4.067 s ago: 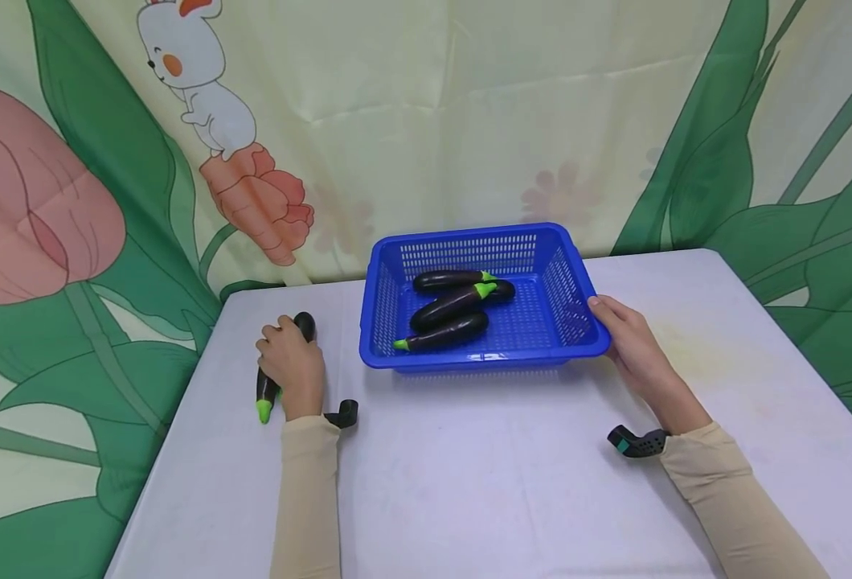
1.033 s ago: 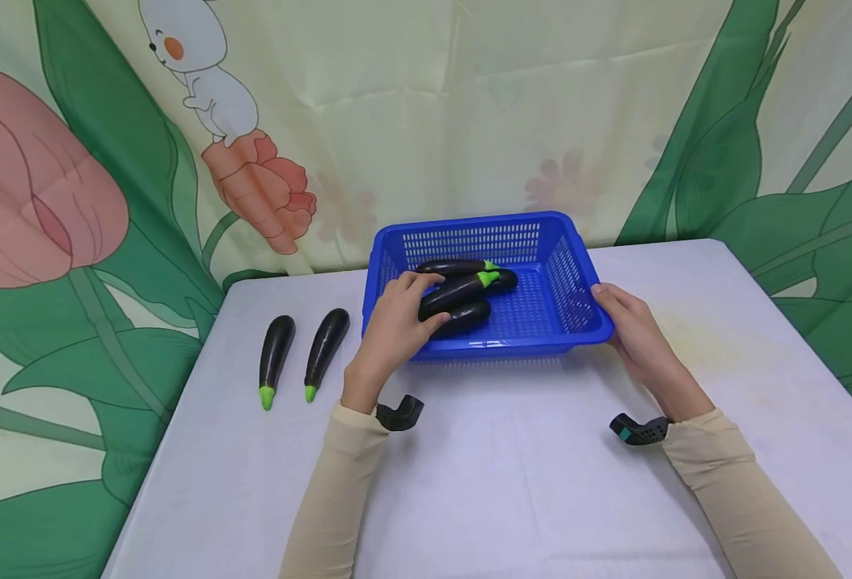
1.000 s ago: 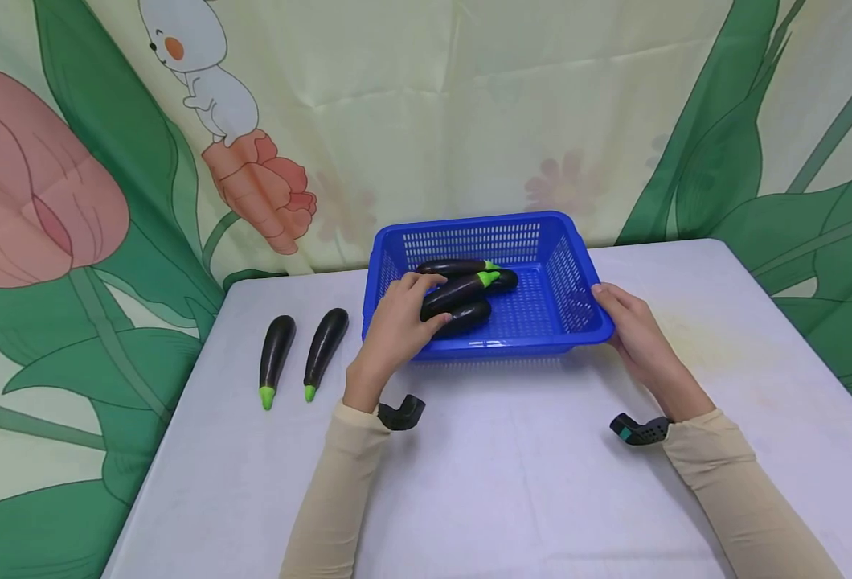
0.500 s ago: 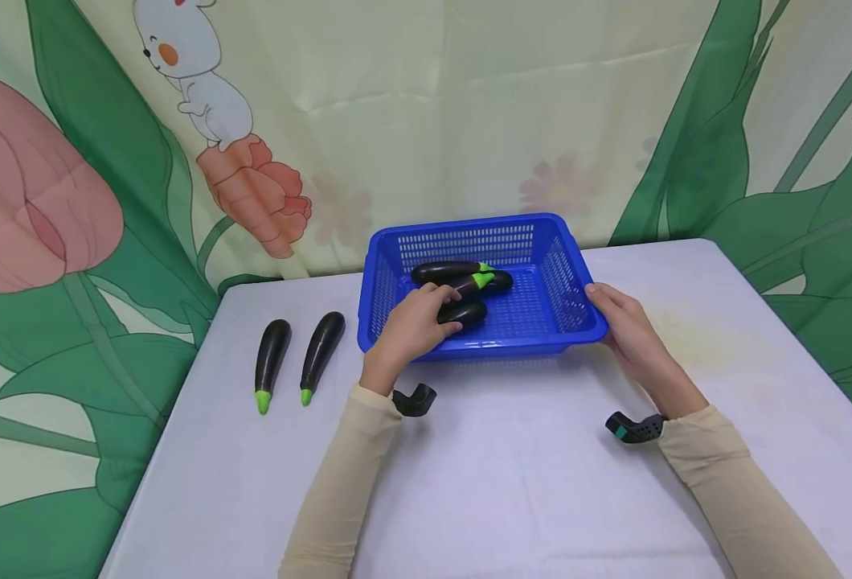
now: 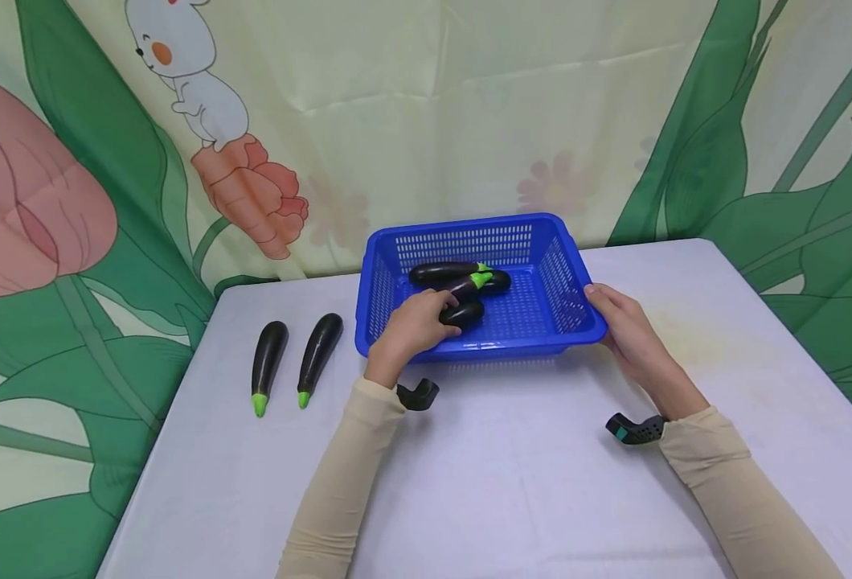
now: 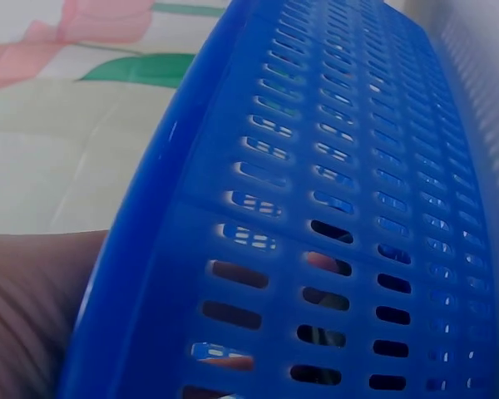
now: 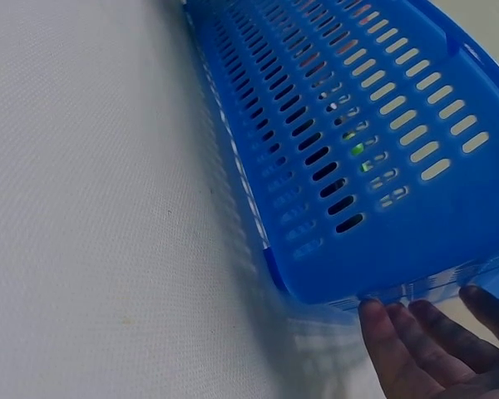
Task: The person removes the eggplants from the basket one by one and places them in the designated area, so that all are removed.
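My left hand reaches over the front left of a blue plastic basket. Its thumb and fingers lie on either side of the front eggplant, whose rounded end shows beyond them. Just behind, another eggplant with a green stem is partly covered by the fingers. At the basket's right front corner, my right hand grips the rim, thumb on top. The right wrist view shows fingertips against the basket's outer wall. In the left wrist view, the slotted wall hides most of the hand's work.
Two eggplants lie on the white-covered table left of the basket: an outer eggplant and an inner eggplant, green tips toward me. Farther back in the basket is one more long eggplant. A printed cloth hangs behind the table.
Since the earliest frame, my left hand has left the eggplants on the table and moved right into the basket. Over the last second it closes in on the front eggplant. The right hand stays put.
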The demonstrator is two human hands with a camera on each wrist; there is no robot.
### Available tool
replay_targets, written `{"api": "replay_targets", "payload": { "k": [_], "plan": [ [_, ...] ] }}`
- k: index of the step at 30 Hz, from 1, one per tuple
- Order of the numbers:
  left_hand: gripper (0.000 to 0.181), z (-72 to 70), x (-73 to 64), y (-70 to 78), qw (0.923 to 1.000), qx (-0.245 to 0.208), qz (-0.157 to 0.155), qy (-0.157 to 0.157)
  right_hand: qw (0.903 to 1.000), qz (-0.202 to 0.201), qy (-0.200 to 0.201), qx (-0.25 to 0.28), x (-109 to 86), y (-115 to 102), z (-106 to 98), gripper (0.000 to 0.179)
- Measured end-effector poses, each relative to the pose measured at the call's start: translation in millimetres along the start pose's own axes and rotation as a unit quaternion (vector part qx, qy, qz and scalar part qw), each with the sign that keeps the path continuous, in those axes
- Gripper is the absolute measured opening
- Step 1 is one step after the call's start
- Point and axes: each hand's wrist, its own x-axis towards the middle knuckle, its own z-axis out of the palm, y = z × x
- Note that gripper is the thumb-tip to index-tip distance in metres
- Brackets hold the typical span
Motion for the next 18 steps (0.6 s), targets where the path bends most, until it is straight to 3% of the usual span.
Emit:
{"api": "replay_targets", "payload": {
  "k": [18],
  "plan": [
    [0.041, 2.8, 5.0, 4.5, 0.9988, 0.003, -0.048, -0.009, 0.9999, -0.011, -0.003, -0.003, -1.4, 0.8, 0.0, 0.075]
  ]
}}
